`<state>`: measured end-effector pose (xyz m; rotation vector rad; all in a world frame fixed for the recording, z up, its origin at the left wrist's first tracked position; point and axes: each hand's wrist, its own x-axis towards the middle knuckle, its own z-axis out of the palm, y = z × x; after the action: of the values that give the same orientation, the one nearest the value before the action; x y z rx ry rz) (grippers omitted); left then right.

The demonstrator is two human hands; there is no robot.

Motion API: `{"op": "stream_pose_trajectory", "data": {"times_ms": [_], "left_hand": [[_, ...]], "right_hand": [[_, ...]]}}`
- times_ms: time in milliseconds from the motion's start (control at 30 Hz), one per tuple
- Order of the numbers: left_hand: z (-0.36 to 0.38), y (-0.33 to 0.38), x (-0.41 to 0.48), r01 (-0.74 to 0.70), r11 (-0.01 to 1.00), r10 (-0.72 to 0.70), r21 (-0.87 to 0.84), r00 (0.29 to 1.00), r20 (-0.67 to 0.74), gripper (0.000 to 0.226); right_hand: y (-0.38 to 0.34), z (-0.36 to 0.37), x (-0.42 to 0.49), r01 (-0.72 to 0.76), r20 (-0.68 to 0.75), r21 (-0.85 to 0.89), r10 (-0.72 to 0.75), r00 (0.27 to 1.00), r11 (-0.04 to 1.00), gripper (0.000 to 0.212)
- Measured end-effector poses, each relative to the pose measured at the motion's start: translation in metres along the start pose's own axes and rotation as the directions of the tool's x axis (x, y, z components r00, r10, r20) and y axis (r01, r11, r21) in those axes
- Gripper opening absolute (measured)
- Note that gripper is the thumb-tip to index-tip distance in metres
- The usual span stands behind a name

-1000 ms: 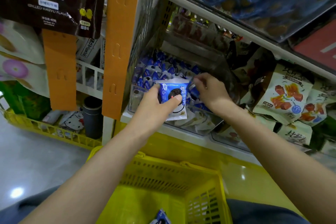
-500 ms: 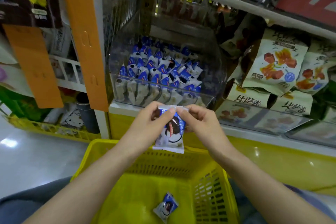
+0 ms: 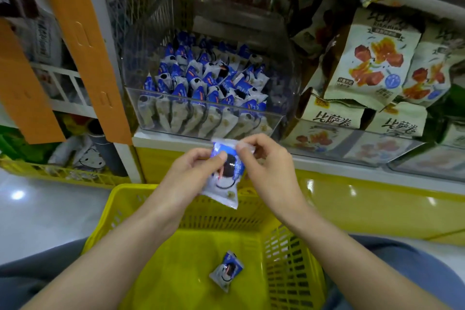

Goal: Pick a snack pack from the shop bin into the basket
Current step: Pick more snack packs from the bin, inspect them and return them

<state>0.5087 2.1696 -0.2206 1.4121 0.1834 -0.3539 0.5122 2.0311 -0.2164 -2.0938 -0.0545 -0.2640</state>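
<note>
Over basket (image 3: 176, 272) | snack pack (image 3: 224, 185) long axis near-vertical | left hand (image 3: 186, 173), right hand (image 3: 271, 171) pinching

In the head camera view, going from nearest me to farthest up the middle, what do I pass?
Nearest first: loose snack pack in the basket → held snack pack, pinched by left hand and right hand → clear shop bin of blue packs.

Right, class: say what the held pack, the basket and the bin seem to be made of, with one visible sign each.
Pack: likely glossy plastic film; it shines and has a flat sealed top. Basket: yellow moulded plastic, by its slotted walls. Bin: clear rigid plastic, perhaps acrylic; packs show through it.
</note>
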Motion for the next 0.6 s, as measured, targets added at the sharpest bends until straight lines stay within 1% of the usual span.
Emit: {"op": "stream_pose_trajectory", "data": {"times_ms": [67, 133, 167, 233, 300, 333, 367, 400, 433, 467, 500, 533, 567, 600], "left_hand": [[-0.001, -0.001, -0.004, -0.034, 0.999, 0.034, 0.025, 0.999, 0.008, 0.022], [-0.003, -0.001, -0.005, -0.093, 0.996, 0.094, 0.015, 0.995, -0.043, 0.018], [-0.005, 0.0, -0.005, -0.125, 0.992, 0.127, 0.021, 0.988, -0.088, 0.014], [-0.009, 0.003, -0.002, -0.191, 0.981, 0.195, 0.039, 0.965, -0.174, 0.007], [-0.011, 0.006, 0.0, -0.237, 0.97, 0.243, 0.054, 0.944, -0.224, 0.006], [-0.013, 0.007, 0.001, -0.255, 0.964, 0.265, 0.072, 0.936, -0.233, 0.006], [-0.013, 0.007, 0.002, -0.273, 0.956, 0.29, 0.105, 0.928, -0.233, 0.007], [-0.014, 0.007, 0.003, -0.292, 0.943, 0.322, 0.158, 0.919, -0.225, 0.009], [-0.015, 0.006, 0.003, -0.314, 0.921, 0.362, 0.231, 0.909, -0.209, 0.01], [-0.016, 0.006, 0.004, -0.335, 0.888, 0.403, 0.315, 0.896, -0.184, 0.011], [-0.016, 0.007, 0.004, -0.353, 0.848, 0.44, 0.396, 0.885, -0.153, 0.011], [-0.016, 0.007, 0.003, -0.369, 0.81, 0.466, 0.456, 0.877, -0.118, 0.012], [-0.015, 0.007, 0.003, -0.381, 0.784, 0.476, 0.49, 0.876, -0.081, 0.014], [-0.014, 0.007, 0.002, -0.385, 0.773, 0.471, 0.505, 0.881, -0.048, 0.015]], "right_hand": [[0.0, -0.001, 0.003, -0.192, -0.005, 0.209, 0.197, 0.98, 0.959, 0.016], [0.0, -0.003, 0.004, -0.327, 0.053, 0.355, 0.33, 0.942, 0.876, 0.01], [-0.001, -0.003, 0.004, -0.37, 0.104, 0.401, 0.36, 0.927, 0.838, 0.007], [-0.001, -0.003, 0.001, -0.437, 0.252, 0.442, 0.359, 0.899, 0.783, 0.011], [-0.002, -0.002, -0.002, -0.488, 0.417, 0.379, 0.326, 0.849, 0.786, 0.016], [-0.003, -0.001, -0.003, -0.492, 0.478, 0.319, 0.311, 0.821, 0.81, 0.017], [-0.003, 0.0, -0.004, -0.475, 0.506, 0.253, 0.303, 0.808, 0.843, 0.018], [-0.003, 0.0, -0.005, -0.427, 0.499, 0.177, 0.293, 0.816, 0.887, 0.022], [-0.003, 0.0, -0.005, -0.349, 0.471, 0.088, 0.27, 0.84, 0.933, 0.031], [-0.002, 0.0, -0.005, -0.261, 0.449, 0.007, 0.231, 0.863, 0.965, 0.045], [-0.001, 0.001, -0.005, -0.187, 0.441, -0.031, 0.181, 0.879, 0.982, 0.058], [-0.002, 0.001, -0.005, -0.14, 0.438, -0.023, 0.136, 0.889, 0.99, 0.063], [-0.003, 0.001, -0.006, -0.115, 0.428, 0.009, 0.1, 0.898, 0.993, 0.06], [-0.004, 0.002, -0.005, -0.096, 0.403, 0.045, 0.07, 0.912, 0.994, 0.049]]}}
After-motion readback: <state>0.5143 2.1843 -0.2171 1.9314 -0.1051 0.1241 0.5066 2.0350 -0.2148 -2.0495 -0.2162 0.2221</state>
